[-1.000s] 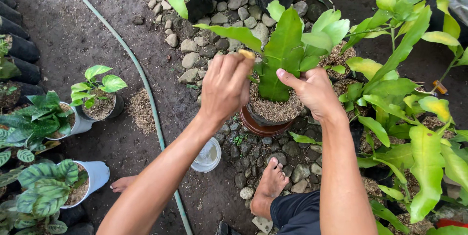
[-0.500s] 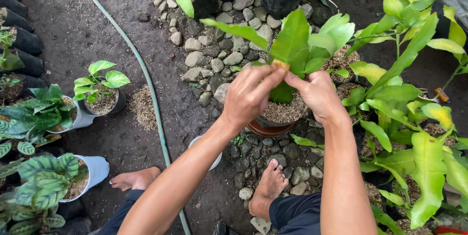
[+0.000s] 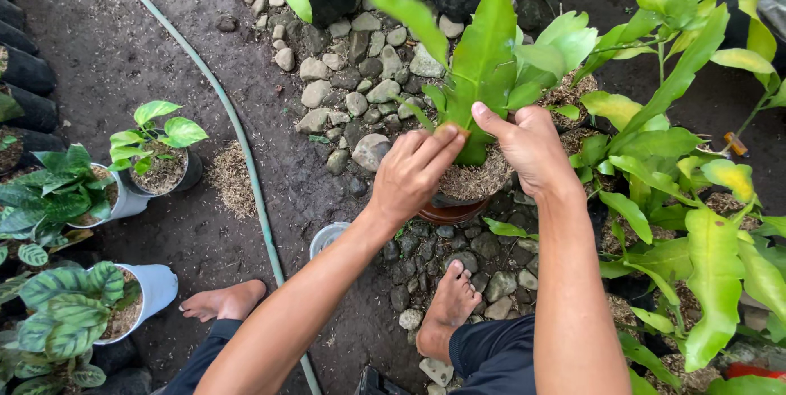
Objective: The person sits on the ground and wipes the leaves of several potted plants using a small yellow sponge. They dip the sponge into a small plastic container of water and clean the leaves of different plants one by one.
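Observation:
A fern with long bright green leaves (image 3: 483, 59) grows in a brown round pot (image 3: 449, 210) filled with pale husk soil, standing on grey stones. My left hand (image 3: 413, 170) rests over the near left of the pot, its fingertips pinching the base of a leaf. My right hand (image 3: 528, 149) is on the right side of the pot, thumb pointing left against the same leaf base. My two bare feet (image 3: 446, 309) stand just below the pot.
A green hose (image 3: 237, 133) runs diagonally across dark soil at left. White pots with leafy plants (image 3: 155, 149) stand at far left, black bags along the edge. A small white cup (image 3: 327, 238) lies by my left forearm. Dense yellow-green plants (image 3: 704, 223) crowd the right side.
Both hands have stayed on the pot, fingers closing in at the base of the fern. My left foot has stepped in at the lower left. The view has shifted closer over the plant.

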